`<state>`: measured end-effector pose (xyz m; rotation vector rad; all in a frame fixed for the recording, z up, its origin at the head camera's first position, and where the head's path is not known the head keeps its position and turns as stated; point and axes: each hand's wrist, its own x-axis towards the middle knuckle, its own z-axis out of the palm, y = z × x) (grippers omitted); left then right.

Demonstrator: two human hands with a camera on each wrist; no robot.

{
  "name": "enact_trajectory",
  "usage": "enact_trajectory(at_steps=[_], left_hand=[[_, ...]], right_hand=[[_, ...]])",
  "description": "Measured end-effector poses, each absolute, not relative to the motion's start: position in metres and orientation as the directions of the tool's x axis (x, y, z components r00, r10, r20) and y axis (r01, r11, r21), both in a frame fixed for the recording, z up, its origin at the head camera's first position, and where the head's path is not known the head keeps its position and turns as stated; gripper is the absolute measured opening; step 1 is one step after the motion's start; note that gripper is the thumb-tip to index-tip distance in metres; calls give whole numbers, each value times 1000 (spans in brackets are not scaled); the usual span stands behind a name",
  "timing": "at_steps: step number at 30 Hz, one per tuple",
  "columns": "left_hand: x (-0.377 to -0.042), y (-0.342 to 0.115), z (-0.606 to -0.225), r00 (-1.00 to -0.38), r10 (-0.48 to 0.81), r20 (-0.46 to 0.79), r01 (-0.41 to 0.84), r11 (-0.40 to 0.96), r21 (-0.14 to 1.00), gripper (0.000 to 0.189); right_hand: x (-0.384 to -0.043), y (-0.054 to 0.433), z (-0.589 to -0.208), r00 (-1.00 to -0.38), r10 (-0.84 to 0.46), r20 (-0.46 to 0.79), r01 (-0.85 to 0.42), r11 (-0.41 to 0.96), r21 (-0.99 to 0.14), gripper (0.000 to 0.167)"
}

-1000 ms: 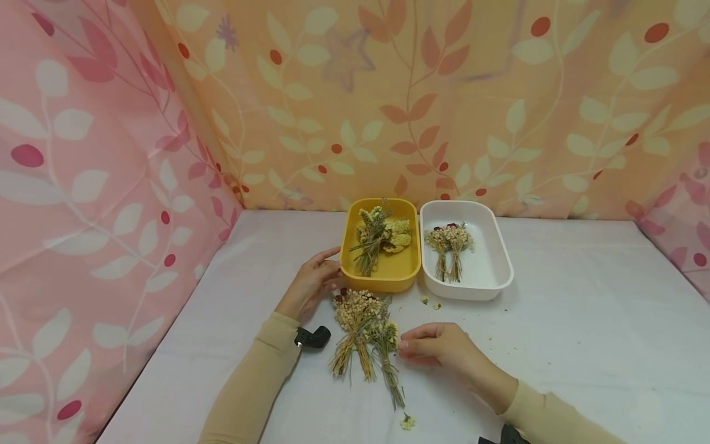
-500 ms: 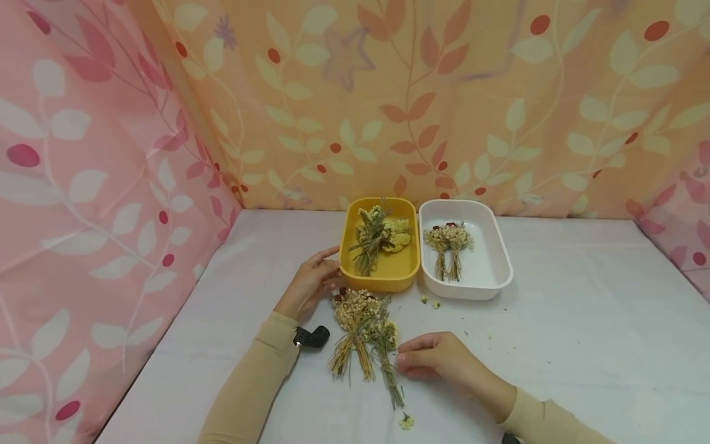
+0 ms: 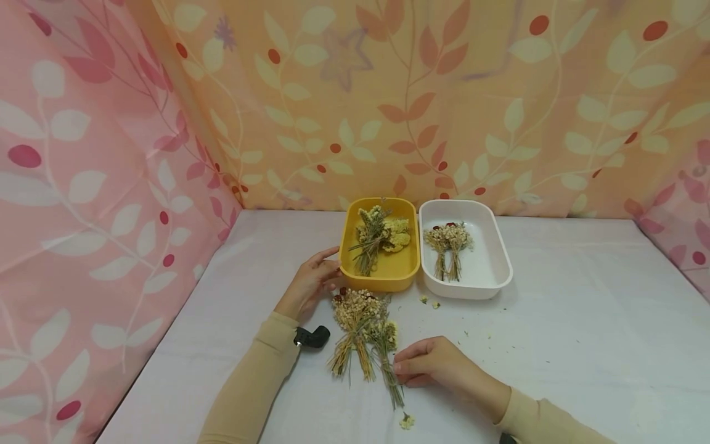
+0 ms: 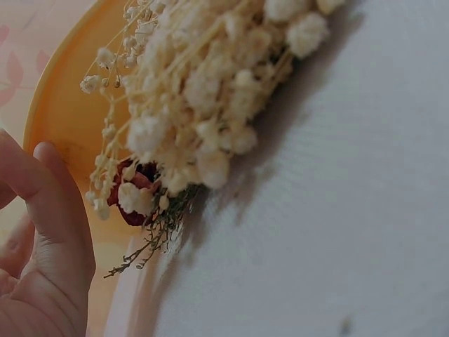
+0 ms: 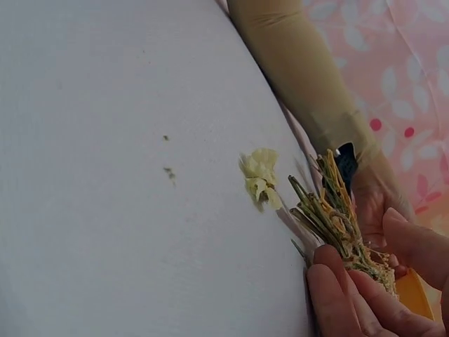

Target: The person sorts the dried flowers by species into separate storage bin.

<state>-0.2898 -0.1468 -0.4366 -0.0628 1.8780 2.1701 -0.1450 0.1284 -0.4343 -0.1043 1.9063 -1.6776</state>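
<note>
My left hand [image 3: 312,280] is at the left side of the yellow tray [image 3: 383,284], its fingers touching the wall near the front corner. In the left wrist view, the fingers [image 4: 59,203] sit beside a bunch of cream dried flowers [image 4: 203,105] with a dark red rose [image 4: 137,193]. My right hand [image 3: 429,364] is at the tied stems of a dried-flower bunch with pale yellow heads [image 3: 385,336]. In the right wrist view, its fingertips [image 5: 330,281] lie along the stems [image 5: 326,217], with the thumb on the other side, seemingly apart from them. Cream bunches [image 3: 355,308] lie alongside.
Yellow and green dried bunches [image 3: 374,237] lie inside the yellow tray. A white tray [image 3: 493,288] stands against its right side, holding two cream-and-red bunches [image 3: 449,243]. A loose yellow flower head [image 3: 407,422] and small crumbs [image 3: 436,305] are on the white tabletop. Patterned cloth rises behind.
My right hand has moved down and slightly left, from beside the yellow bunch's heads to its tied stems. The left hand and both trays stay in place.
</note>
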Motion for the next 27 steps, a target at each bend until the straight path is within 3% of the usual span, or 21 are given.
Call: enact_trajectory(at_steps=[12,20,27], left_hand=[[-289,-147,-437,-964,171,-206,-230,-139,963,47],[-289,-146,-436,-963,175,-206,-230,-129,965,49],[-288,-147,-435,-963,181,-201,-224,-118,967,49]], right_hand=[[-151,119,-430,-805,-420,-418,314,295,-902,34],[-157,117,-428,-744,-455,-490,457,189,-869,36],[-156,113,-432,-734,-475,-485,503,99,-858,36]])
